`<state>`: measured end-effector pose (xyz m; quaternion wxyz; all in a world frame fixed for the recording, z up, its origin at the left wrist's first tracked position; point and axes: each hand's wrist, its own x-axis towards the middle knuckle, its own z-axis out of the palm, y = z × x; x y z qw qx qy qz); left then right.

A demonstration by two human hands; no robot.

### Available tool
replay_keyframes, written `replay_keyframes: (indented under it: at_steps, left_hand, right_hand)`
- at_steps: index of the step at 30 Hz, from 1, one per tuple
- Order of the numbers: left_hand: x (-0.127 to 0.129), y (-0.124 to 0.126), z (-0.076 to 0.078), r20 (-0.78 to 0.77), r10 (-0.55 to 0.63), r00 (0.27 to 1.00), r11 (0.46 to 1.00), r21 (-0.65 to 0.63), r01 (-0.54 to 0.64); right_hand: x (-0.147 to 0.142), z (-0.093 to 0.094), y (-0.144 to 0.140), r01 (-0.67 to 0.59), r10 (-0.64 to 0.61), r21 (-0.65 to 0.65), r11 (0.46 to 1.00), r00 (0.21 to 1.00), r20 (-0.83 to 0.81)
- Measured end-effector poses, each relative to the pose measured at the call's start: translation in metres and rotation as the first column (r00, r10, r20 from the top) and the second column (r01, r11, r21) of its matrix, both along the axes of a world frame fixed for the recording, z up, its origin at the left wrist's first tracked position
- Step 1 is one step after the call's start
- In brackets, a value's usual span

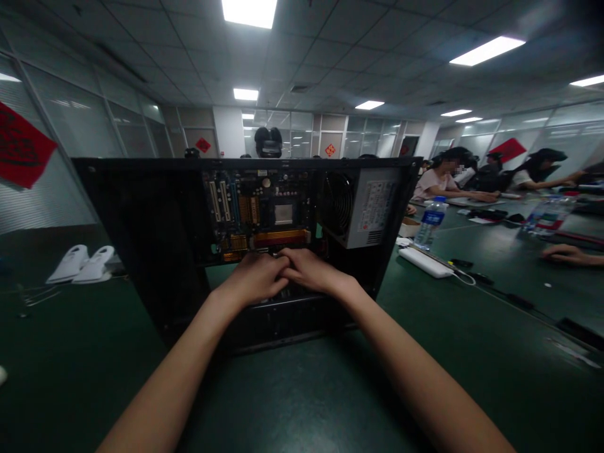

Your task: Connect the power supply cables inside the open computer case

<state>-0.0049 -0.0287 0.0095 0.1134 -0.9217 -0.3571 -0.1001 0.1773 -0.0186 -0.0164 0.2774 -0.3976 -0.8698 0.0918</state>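
Note:
A black computer case [141, 251] stands open towards me on the table, with a motherboard [283, 214] and a grey power supply [377, 204] inside. My left hand [255, 277] reaches in at the motherboard's lower edge, just under the yellow and red memory slots [280, 238]. Against it, from the right, lies my right hand [311, 269]; the fingers of both meet. Both hands are closed, fingers curled and pointing inward. Their fingertips, and whatever they grip there, are hidden behind the hands.
On the green table [302, 396], a white power bank [425, 261], a water bottle [431, 220] and cables lie to the right. White slipper-shaped items [85, 264] stand at left. Another person's hand [569, 253] rests at the far right; several people sit beyond.

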Motion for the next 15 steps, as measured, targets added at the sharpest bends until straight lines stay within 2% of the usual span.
replay_keyframes:
  at_steps: [2, 5, 9, 12, 15]
  left_hand:
    - [0.001, 0.001, 0.0, -0.007, 0.011, 1.0, 1.0, -0.006, -0.011]
    - [0.002, 0.002, -0.002, -0.029, 0.044, 0.999, 0.999, -0.023, -0.044]
    - [0.0, 0.005, -0.005, -0.029, 0.099, 0.995, 0.993, -0.063, -0.101]
    - [-0.003, 0.006, -0.006, -0.002, 0.117, 0.993, 0.988, -0.098, -0.117]
    - [-0.005, 0.007, -0.007, 0.017, 0.122, 0.992, 0.985, -0.122, -0.12]
  right_hand:
    - [0.003, -0.004, 0.002, -0.058, 0.06, -0.137, 0.989, 0.998, 0.008]
    - [0.008, -0.009, 0.008, -0.113, 0.139, -0.27, 0.956, 0.987, 0.082]
    - [0.011, -0.015, 0.015, -0.049, 0.113, -0.402, 0.915, 0.984, 0.137]
    - [0.01, -0.017, 0.016, -0.004, 0.094, -0.431, 0.903, 0.978, 0.188]
    - [0.007, -0.015, 0.014, 0.044, 0.068, -0.373, 0.927, 0.957, 0.282]
